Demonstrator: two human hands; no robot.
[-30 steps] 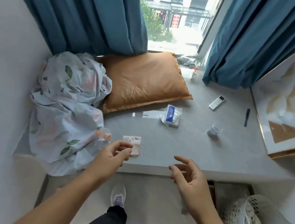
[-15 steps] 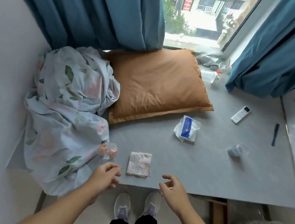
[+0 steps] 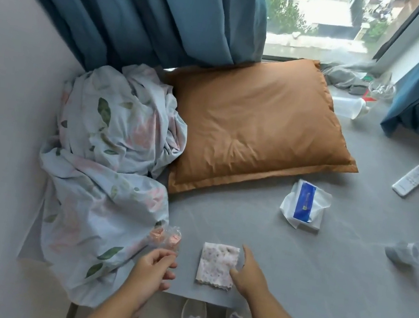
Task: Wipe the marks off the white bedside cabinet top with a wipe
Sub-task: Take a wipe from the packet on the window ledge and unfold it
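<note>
Wipe lies just left of your right hand [image 3: 247,273].
Right grip spread, fingers at the wipe [image 3: 217,265] edge; left hand [image 3: 153,270] loosely curled, empty (farther off), grey bench [image 3: 322,275].

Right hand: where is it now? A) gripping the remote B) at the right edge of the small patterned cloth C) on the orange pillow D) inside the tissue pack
B: the right hand lies open against the right edge of the cloth, near the ledge's front edge.
</note>
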